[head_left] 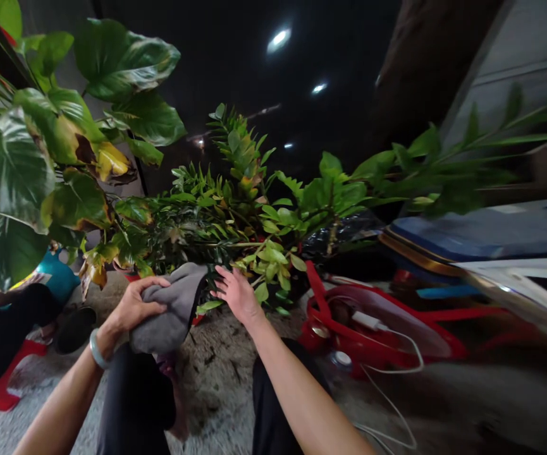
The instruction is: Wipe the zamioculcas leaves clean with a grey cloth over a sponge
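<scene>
A grey cloth (171,309) with a dark edge hangs bunched in my left hand (135,306), thumb on its near face. My right hand (239,296) reaches toward the low leaves with its fingers apart and nothing held. Just beyond both hands grows a dense green potted plant (273,218), some of its lower leaves touching or very near my right fingers. At the left, a large-leaved plant (78,133) carries several yellowed, browned leaves. The pots are mostly hidden by foliage.
To the right sits a red basket (377,316) holding a white device (367,321) with a white cable (410,354). Stacked flat items (482,234) stand behind it. Another person (17,316) sits at the left by a red stool (5,385) and a dark bucket (76,328).
</scene>
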A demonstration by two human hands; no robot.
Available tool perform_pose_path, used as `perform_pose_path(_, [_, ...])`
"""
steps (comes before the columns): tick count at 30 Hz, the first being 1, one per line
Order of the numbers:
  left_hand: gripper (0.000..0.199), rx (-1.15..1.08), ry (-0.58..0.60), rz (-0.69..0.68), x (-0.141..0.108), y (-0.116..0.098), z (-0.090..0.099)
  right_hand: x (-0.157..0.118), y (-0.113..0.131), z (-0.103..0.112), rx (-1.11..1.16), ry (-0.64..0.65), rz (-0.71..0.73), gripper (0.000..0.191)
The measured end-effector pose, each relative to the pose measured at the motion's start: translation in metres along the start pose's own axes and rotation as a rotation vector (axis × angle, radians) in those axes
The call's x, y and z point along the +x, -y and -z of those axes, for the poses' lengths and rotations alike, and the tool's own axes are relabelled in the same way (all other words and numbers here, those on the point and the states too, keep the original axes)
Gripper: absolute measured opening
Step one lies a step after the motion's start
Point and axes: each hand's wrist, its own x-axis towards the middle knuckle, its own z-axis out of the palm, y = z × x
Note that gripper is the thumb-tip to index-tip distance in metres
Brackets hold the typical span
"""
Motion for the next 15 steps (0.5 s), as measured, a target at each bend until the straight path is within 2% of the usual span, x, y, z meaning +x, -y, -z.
perform_pose_path(2, [0.045, -0.027, -0.118, -0.107, 0.008, -0.025, 0.009, 0.0, 0.001, 0.001, -0.004, 0.0, 0.001, 0.058])
perform_pose_path(4, [0.05, -0.07, -0.292, -0.246, 0.029, -0.049, 0.015, 0.001, 0.001, 0.0, -0.002, 0.003, 0.001, 0.057])
perform_pose_path(6, [0.055, -0.095, -0.397, -0.346, 0.056, -0.061, 0.014, 0.002, 0.002, -0.002, 0.008, 0.009, 0.001, 0.057])
perform_pose_path(7, [0.056, -0.095, -0.4, -0.363, 0.068, -0.06, 0.009, 0.002, 0.002, -0.003, 0.012, 0.011, 0.002, 0.057])
perform_pose_path(8, [0.056, -0.083, -0.365, -0.353, 0.078, -0.056, 0.002, 0.003, 0.002, -0.003, 0.015, 0.011, 0.003, 0.056])
perform_pose_path(10, [0.052, -0.017, -0.209, -0.271, 0.087, -0.038, -0.015, 0.002, 0.002, -0.004, 0.017, 0.01, 0.004, 0.056])
perform_pose_path(13, [0.045, 0.144, 0.158, -0.092, 0.073, -0.01, -0.033, -0.002, 0.003, -0.004, 0.008, 0.036, 0.002, 0.058])
perform_pose_path(15, [0.043, 0.188, 0.375, -0.024, 0.056, -0.006, -0.033, -0.005, 0.004, -0.003, 0.004, 0.05, 0.012, 0.059])
